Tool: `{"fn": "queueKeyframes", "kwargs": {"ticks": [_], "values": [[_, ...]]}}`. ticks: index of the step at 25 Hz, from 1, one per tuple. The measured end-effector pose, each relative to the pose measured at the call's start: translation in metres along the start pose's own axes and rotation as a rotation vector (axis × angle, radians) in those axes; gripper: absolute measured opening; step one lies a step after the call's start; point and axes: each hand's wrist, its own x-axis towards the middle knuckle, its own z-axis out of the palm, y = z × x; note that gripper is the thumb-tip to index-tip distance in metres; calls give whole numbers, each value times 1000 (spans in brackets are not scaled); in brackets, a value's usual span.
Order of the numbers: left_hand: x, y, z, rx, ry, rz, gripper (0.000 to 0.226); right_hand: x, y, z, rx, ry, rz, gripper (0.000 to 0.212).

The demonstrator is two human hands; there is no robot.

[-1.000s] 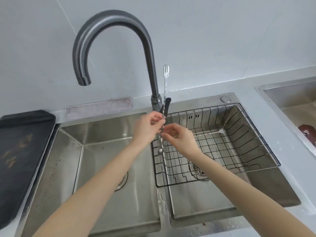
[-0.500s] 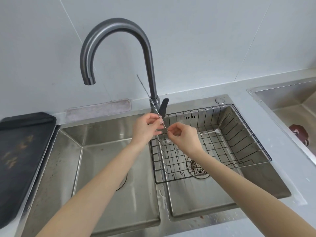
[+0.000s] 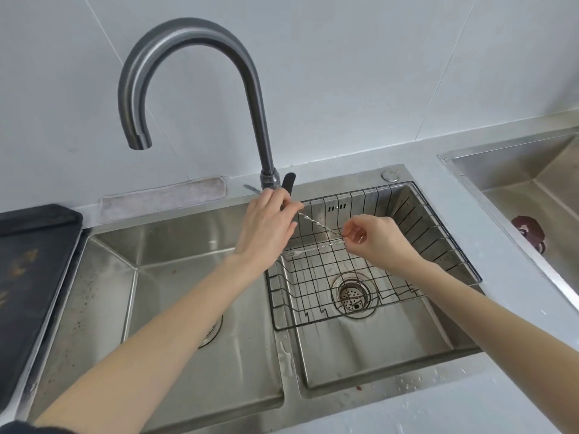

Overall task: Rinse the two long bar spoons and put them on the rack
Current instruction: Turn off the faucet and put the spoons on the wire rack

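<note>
Item 1. Black wire dish rack, seated in the right basin of a double stainless-steel sink; the landmark for all entries below.

Item 2. Long twisted-stem steel bar spoon, held slanting above the rack's rear left part. Left hand, at the rack's left rear corner, fingers curled round its upper end; right hand, over the rack's middle, pinches its lower end between thumb and forefinger.

Item 3. Second slim steel bar spoon with small fork tip, lying across the rack floor, fork end toward the rack's left wall. Whether the right hand touches its other end cannot be told.

Item 4. Dark grey gooseneck tap, behind the rack's left rear corner; no water visibly running.

Handling note, as judgement: lower the held spoon flat and crosswise to the wires, beside the other, so it cannot slip through; release the right pinch last.
</note>
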Motion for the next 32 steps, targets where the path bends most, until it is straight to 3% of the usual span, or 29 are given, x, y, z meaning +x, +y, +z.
{"fn": "queueKeyframes", "kwargs": {"ticks": [2, 7, 17, 32], "values": [[5, 4, 4, -20, -28, 18, 18, -1, 14, -6, -63, -38, -40, 11], [13, 14, 30, -137, -280, -63, 26, 4, 44, -7, -210, -69, -78, 11], [11, 28, 89, -240, -485, -143, 24, 18, 93, 11, -316, -117, 3, 13], [-3, 24, 142, -317, -581, -266, 16, 32, 119, 43, -452, -377, 76, 19]]}}
